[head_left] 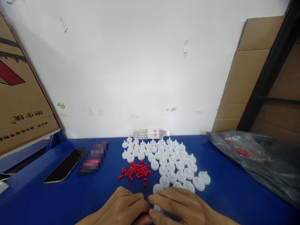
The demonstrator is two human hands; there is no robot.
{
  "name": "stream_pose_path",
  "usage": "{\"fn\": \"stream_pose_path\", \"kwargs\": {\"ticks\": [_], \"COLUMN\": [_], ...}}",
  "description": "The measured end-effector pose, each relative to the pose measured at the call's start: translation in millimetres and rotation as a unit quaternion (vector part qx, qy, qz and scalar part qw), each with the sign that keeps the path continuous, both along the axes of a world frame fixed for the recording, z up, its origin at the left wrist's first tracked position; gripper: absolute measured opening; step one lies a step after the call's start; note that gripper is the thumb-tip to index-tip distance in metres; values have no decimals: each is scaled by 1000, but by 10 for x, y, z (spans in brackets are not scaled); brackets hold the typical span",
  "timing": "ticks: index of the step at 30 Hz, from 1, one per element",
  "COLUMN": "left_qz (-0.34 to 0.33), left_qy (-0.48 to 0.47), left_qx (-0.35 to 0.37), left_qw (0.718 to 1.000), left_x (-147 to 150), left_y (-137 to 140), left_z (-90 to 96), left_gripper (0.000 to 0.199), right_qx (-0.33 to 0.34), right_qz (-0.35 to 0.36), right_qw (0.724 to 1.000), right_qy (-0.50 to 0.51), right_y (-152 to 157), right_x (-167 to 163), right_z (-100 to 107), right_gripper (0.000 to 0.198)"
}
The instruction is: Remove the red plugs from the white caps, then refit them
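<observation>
Your left hand (pixel 127 207) curled, grip hidden, can't tell if grasping; red caps (pixel 140 171) ahead, nearer this hand. Your right hand (pixel 179 204) bent, white piece (pixel 157 207) between thumb and fingers, grasp unclear; white discs (pixel 172 159) just ahead, stems mostly up.

Stem-up white caps (pixel 172 177) beside clustered red pieces (pixel 140 171)

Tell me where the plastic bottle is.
In the head view, the bottle lies mid-picture at the far edge of the blue table, beside the white wall and just behind the white discs.
</observation>
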State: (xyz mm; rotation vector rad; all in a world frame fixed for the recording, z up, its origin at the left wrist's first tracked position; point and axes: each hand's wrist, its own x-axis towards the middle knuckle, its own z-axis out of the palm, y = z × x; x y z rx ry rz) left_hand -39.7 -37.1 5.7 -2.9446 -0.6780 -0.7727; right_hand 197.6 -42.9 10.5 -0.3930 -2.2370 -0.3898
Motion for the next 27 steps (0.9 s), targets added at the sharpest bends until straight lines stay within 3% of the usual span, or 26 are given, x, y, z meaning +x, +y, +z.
{"fn": "stream_pose_path", "kwargs": {"ticks": [5, 8, 11, 14, 18, 24, 27], "left_qz": [65, 110, 129, 132, 135, 138, 134], "left_qy": [-19, 11, 35, 52, 72, 82, 87], "left_qx": [-32, -76, -87, -85, -87, -86, -86], "left_qw": [997, 991, 987, 986, 984, 983, 983], "left_x": [-61, -117, -149, -161, -163, -158, -151], "left_y": [135, 252, 320, 326, 322, 368, 370], "left_z": [22, -13, -44, -79, -133, -161, -150], "left_gripper": [20, 20, 20, 21, 22, 22, 22], "right_qx": [52, -20, -128, -198, -230, -375, -379], "right_qz": [-77, -164, -289, -372, -431, -491, -501], "right_qw": [996, 985, 943, 902, 872, 786, 777], "right_qy": [8, 41, 101, 95, 37, -34, -27], "right_y": [265, 504, 704, 858, 998, 1015, 1014], "right_x": [309, 625, 931, 1177, 1379, 1432, 1452], "right_z": [54, 121, 193, 190, 84, 26, 72], "right_gripper": [24, 16, 14, 15, 20, 13, 15]}}
